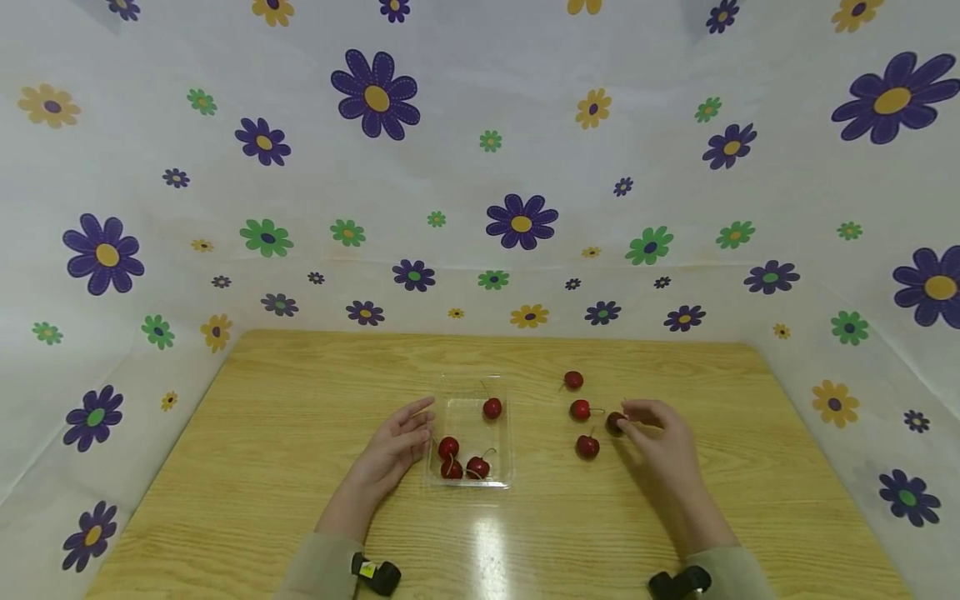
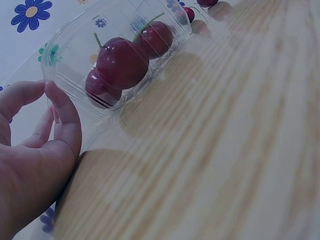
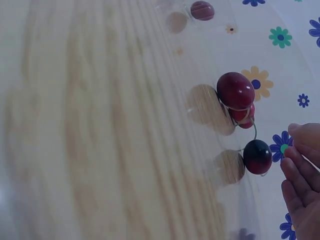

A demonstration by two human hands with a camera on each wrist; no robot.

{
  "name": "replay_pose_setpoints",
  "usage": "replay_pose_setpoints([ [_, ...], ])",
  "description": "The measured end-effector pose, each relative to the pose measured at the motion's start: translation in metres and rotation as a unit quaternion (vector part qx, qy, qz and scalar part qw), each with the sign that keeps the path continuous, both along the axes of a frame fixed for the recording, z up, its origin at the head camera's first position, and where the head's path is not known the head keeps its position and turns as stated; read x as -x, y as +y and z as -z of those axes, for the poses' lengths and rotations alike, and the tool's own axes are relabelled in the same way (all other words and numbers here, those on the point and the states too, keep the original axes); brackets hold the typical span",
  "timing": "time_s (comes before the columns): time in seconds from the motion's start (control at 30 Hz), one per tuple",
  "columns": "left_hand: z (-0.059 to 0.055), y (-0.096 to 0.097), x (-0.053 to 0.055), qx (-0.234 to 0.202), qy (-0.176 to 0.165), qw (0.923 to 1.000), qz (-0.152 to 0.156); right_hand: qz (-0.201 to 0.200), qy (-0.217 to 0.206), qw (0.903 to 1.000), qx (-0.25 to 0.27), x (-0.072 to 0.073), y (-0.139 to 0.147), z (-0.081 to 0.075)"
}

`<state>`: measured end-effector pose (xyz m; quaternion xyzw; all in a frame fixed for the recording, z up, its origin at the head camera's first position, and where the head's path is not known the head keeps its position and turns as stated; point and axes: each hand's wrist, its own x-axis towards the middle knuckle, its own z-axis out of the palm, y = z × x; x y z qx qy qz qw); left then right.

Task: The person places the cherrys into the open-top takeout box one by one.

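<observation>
A clear plastic box (image 1: 512, 433) stands in the middle of the table, holding several red cherries, one (image 1: 492, 408) near its far right corner. In the head view my left hand (image 1: 397, 447) is at the box's left side. Seen from the left wrist, its thumb and a fingertip meet on the rim, pinching it. My right hand (image 1: 663, 437) reaches over a dark cherry (image 3: 257, 157) right of the box. Its fingers (image 3: 297, 172) are loosely bent, with a small gap to that cherry in the right wrist view.
Three more cherries lie loose between the box and my right hand: one at the back (image 1: 573, 380), one in the middle (image 1: 581, 410), one in front (image 1: 587, 447). The wooden table (image 1: 300, 392) ends at a flower-printed white cloth (image 1: 442, 183) behind and at both sides.
</observation>
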<state>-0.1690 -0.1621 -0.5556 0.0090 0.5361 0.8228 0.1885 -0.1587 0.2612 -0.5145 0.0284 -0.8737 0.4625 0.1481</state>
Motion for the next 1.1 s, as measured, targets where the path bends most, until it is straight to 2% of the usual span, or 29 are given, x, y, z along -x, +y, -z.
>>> replay_pose_setpoints([
  [0.3, 0.000, 0.001, 0.001, -0.006, -0.007, 0.9999, -0.004, 0.027, -0.064, 0.9976, 0.007, 0.001, 0.008, 0.002],
  [0.53, 0.001, 0.001, 0.002, -0.002, -0.011, 0.9999, -0.005, 0.038, -0.078, 0.9962, 0.009, 0.003, 0.010, 0.006],
  [0.7, 0.000, 0.001, 0.002, -0.004, -0.016, 0.9998, -0.006, 0.050, -0.115, 0.9920, 0.000, 0.003, 0.014, 0.009],
  [1.1, -0.002, 0.001, 0.001, 0.006, -0.009, 0.9999, -0.004, 0.037, -0.158, 0.9863, -0.029, 0.007, 0.013, 0.008],
])
